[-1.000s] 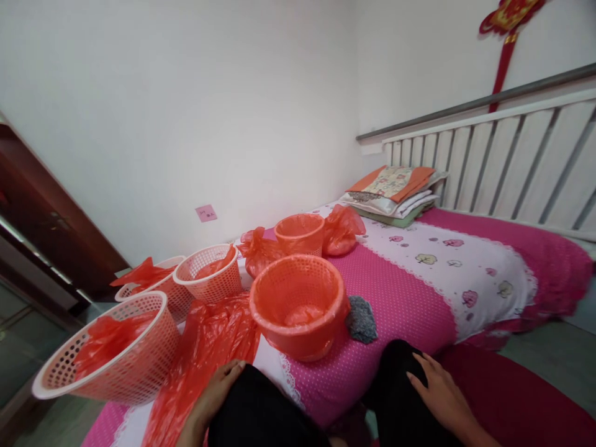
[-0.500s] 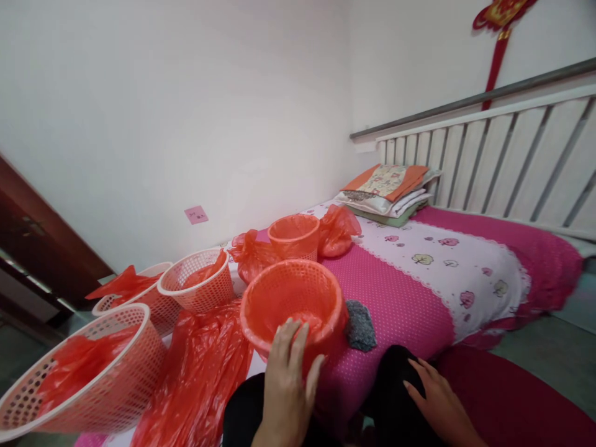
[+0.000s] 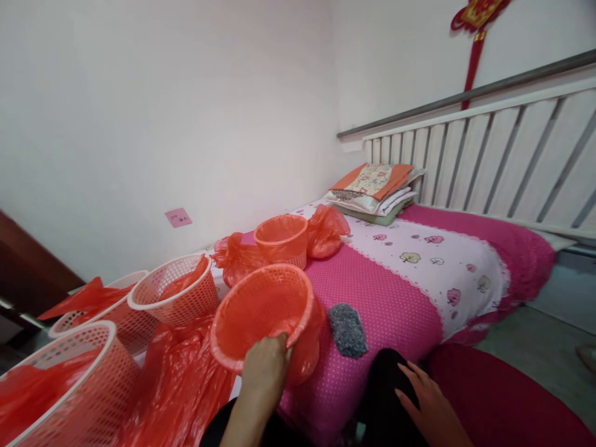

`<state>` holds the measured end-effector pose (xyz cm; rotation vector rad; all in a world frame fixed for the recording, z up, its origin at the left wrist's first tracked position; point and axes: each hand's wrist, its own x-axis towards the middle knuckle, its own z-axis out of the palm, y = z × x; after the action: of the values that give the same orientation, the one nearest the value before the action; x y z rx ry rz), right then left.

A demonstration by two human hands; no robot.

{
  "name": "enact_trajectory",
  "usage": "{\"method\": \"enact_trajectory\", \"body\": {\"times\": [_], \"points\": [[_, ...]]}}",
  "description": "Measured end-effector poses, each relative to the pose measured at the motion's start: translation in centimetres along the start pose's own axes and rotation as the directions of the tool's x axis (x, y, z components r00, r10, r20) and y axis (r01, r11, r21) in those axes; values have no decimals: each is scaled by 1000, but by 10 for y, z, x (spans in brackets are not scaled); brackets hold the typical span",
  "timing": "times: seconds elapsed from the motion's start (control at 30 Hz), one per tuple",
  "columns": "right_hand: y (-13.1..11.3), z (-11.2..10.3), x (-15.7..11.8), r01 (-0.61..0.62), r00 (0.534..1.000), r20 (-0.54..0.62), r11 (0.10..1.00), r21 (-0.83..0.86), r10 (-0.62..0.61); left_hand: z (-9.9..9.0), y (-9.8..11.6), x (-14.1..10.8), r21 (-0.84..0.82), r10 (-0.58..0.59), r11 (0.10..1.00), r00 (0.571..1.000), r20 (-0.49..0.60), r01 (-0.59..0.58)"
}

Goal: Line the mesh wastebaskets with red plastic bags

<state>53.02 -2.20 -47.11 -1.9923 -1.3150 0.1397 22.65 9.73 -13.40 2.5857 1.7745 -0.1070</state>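
My left hand point(image 3: 266, 367) is closed over the near rim of a round plastic basket point(image 3: 254, 298) lined with a red plastic bag. The basket tilts, and the bag's loose part bulges out on its right side. My right hand point(image 3: 427, 400) rests on my right knee with its fingers stretched and holds nothing. Between the basket and that knee lies a dark grey speckled cloth point(image 3: 347, 330). Just behind stands another lined basket point(image 3: 282, 239), with bunched red bag film on both sides.
Several perforated baskets with red bags stand on the left, among them a whitish-rimmed basket point(image 3: 198, 301). Flat red plastic bags point(image 3: 174, 385) lie beside them on the bed. Folded bedding point(image 3: 372, 192) is stacked by the white headboard point(image 3: 484, 149). A dark red round seat point(image 3: 493, 397) is at right.
My left hand has gone from open fingers at the basket to gripping its near rim. The basket has tilted and moved left, away from the grey cloth. My right hand stays on the knee.
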Motion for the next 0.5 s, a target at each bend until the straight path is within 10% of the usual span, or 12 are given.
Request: {"method": "enact_trajectory", "body": {"times": [0.23, 0.5], "points": [[-32, -29, 22, -106, 994, -12, 985, 136, 109, -18, -42, 3, -301, -135, 949, 985, -107, 98], [-237, -68, 79, -218, 931, 339, 538, 814, -136, -9, -33, 1, -306, -187, 940, 977, -102, 148]]}}
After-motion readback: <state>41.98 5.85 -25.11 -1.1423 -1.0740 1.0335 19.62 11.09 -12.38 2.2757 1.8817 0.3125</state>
